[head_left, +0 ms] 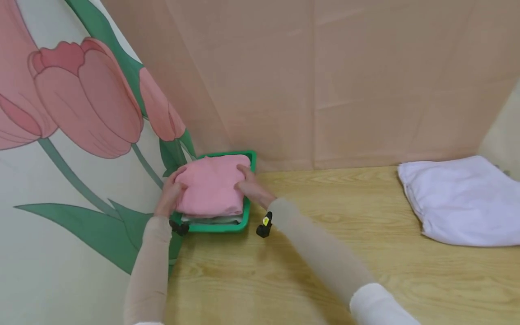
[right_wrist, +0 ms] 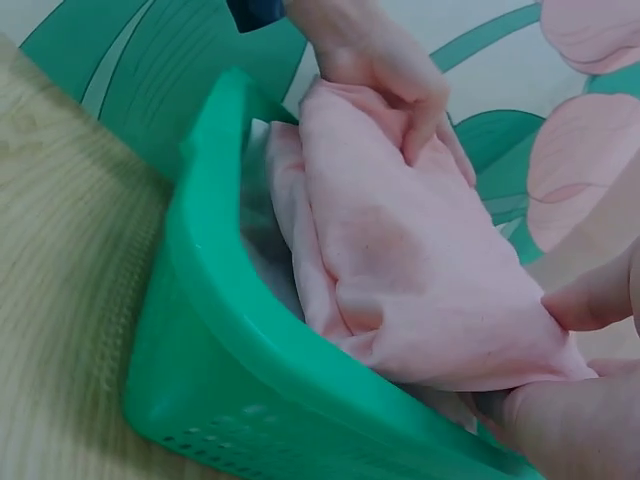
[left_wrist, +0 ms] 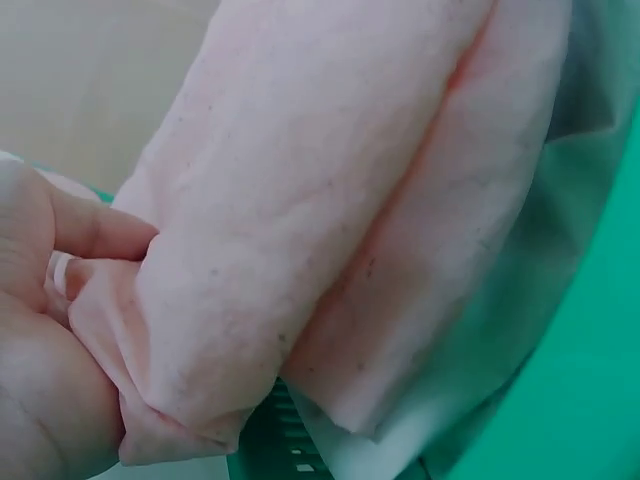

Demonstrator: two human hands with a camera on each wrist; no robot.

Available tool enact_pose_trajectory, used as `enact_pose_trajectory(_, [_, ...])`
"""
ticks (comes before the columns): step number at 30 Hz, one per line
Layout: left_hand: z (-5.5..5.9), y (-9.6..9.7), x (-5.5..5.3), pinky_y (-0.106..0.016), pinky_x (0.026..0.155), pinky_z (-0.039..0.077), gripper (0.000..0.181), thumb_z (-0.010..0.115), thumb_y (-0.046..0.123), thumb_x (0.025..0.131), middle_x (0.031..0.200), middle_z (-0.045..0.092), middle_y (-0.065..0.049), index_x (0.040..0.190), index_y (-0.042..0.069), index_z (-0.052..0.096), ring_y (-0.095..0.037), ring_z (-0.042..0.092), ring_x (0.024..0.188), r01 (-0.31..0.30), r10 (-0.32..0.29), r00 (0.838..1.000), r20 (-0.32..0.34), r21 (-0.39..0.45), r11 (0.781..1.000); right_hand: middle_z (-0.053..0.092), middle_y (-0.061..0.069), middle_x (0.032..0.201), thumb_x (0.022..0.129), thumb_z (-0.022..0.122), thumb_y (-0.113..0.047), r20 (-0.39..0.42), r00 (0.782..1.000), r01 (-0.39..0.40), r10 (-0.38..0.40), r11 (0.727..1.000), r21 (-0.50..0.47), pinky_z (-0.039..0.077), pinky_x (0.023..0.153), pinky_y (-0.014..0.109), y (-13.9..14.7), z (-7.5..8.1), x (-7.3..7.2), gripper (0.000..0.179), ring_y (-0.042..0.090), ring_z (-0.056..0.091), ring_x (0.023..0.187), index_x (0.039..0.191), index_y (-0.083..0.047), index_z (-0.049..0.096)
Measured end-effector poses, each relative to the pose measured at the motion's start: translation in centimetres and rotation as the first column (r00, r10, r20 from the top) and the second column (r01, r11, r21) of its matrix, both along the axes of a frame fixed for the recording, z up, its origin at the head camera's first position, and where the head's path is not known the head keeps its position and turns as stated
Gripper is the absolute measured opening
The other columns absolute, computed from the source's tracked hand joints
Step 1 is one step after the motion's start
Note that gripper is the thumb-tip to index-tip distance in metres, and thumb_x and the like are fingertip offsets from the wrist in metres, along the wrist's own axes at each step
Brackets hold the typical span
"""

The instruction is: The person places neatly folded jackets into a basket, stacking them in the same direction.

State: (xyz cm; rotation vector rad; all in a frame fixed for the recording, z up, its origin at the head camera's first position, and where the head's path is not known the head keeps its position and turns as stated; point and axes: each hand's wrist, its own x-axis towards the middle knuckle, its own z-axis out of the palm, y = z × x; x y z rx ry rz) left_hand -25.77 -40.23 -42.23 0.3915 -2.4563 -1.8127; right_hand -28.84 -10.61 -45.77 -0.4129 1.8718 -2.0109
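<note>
A folded pink cloth [head_left: 213,185] lies at the top of a green plastic basket [head_left: 227,228], over a greyish folded cloth [head_left: 213,220]. My left hand [head_left: 172,192] grips the pink cloth's left side, its thumb on top. On the opposite side, my right hand [head_left: 253,187] holds the cloth's right edge between thumb and fingers. In the left wrist view, the pink cloth [left_wrist: 270,200] bunches against the left hand [left_wrist: 60,330]. The right wrist view has the pink bundle [right_wrist: 400,250] just inside the basket's rim [right_wrist: 215,240], with both hands on it.
Far to the right, a folded white cloth [head_left: 463,198] lies on the wood-grain surface [head_left: 325,216]. A wall with painted tulips [head_left: 89,95] stands close on the left of the basket. Behind it hangs a beige-brown sheet [head_left: 345,90].
</note>
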Motion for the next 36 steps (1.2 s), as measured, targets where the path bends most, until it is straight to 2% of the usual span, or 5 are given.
enact_pose_trajectory(8, [-1.3, -0.3, -0.1, -0.02, 0.063, 0.042, 0.077, 0.047, -0.012, 0.095, 0.174, 0.027, -0.013, 0.166, 0.019, 0.042, -0.014, 0.047, 0.08, 0.012, -0.012, 1.0, -0.009, -0.017, 1.0, 0.013, 0.015, 0.179, 0.084, 0.05, 0.018, 0.025, 1.0, 0.011, -0.011, 1.0, -0.002, 0.018, 0.132, 0.051, -0.8, -0.8, 0.5, 0.095, 0.032, 0.015, 0.164, 0.17, -0.006, 0.02])
enact_pose_trajectory(17, [-2.7, 0.6, -1.0, -0.023, 0.087, 0.044, 0.077, 0.049, -0.012, 0.09, 0.172, 0.033, -0.016, 0.162, 0.012, 0.045, -0.034, 0.035, 0.146, 0.017, -0.019, 1.0, -0.015, -0.135, 0.991, 0.008, 0.014, 0.18, 0.086, 0.048, 0.016, 0.037, 0.999, -0.01, 0.009, 1.0, 0.022, 0.015, 0.133, 0.05, -0.5, -0.6, 0.5, 0.096, 0.03, 0.01, 0.165, 0.171, -0.006, 0.012])
enact_pose_trajectory(23, [-3.3, 1.5, -1.0, -0.017, 0.057, 0.041, 0.075, 0.046, -0.013, 0.089, 0.164, 0.041, -0.023, 0.161, 0.008, 0.047, -0.017, 0.056, 0.093, 0.023, -0.021, 1.0, 0.015, -0.154, 0.988, 0.003, 0.013, 0.18, 0.087, 0.048, 0.014, 0.062, 0.998, -0.03, 0.029, 0.999, 0.026, 0.014, 0.133, 0.048, -0.5, -0.4, 0.9, 0.097, 0.029, 0.006, 0.165, 0.172, -0.006, 0.007])
enact_pose_trajectory(27, [-3.6, 2.0, -0.9, -0.018, 0.044, 0.034, 0.075, 0.041, -0.014, 0.089, 0.157, 0.044, -0.026, 0.161, 0.008, 0.047, -0.004, 0.037, 0.049, 0.03, -0.026, 0.999, 0.038, -0.113, 0.993, 0.003, 0.015, 0.18, 0.085, 0.046, 0.014, 0.056, 0.998, -0.026, 0.024, 0.999, 0.039, 0.011, 0.133, 0.047, -0.6, -0.4, 1.1, 0.096, 0.028, 0.005, 0.165, 0.171, -0.003, 0.006])
enact_pose_trajectory(36, [-3.8, 2.9, -0.7, -0.017, 0.053, 0.037, 0.068, 0.039, -0.008, 0.094, 0.155, 0.043, -0.026, 0.161, 0.004, 0.043, -0.006, 0.046, 0.065, 0.059, -0.053, 0.997, 0.054, -0.13, 0.99, 0.006, 0.024, 0.177, 0.086, 0.041, 0.019, 0.045, 0.999, 0.017, -0.019, 0.999, 0.035, 0.009, 0.133, 0.045, -1.4, -0.5, 1.2, 0.09, 0.032, 0.006, 0.164, 0.168, 0.007, 0.005])
